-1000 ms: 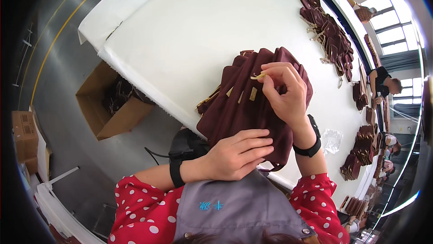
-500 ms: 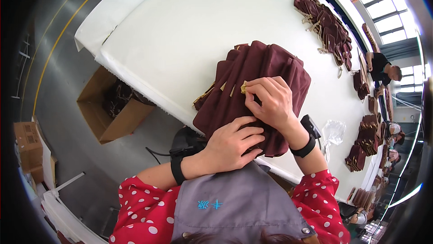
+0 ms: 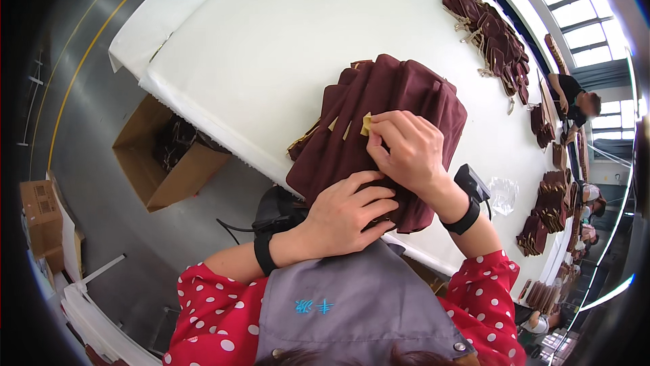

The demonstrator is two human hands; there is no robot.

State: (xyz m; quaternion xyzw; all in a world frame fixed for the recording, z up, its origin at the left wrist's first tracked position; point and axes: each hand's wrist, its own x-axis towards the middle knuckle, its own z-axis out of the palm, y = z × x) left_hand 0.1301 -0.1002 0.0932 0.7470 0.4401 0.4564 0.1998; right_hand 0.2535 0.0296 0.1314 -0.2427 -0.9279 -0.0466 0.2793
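Observation:
A fanned stack of maroon fabric pieces (image 3: 389,85), perhaps pouches, lies at the table's near edge. Yellowish patches show along some of its folds. My right hand (image 3: 412,153) pinches a small yellow tag (image 3: 366,124) on the upper face of the stack, thumb and index finger together. Against the near side of the pile rests my left hand (image 3: 349,213), fingers stretched and slightly spread over the cloth. Both wrists wear black straps; a small black device (image 3: 472,183) sits at the right one.
The white table (image 3: 264,61) carries a heap of maroon drawstring pouches (image 3: 484,27) at the far right and maroon stacks (image 3: 550,203) farther right. Crumpled clear plastic (image 3: 503,195) lies near my right wrist. An open cardboard box (image 3: 186,180) stands on the floor left. Other people work beyond.
My right hand has shifted very slightly, and more of the yellow tag shows at its fingertips. My left hand stays on the stack. The whole view has moved a little.

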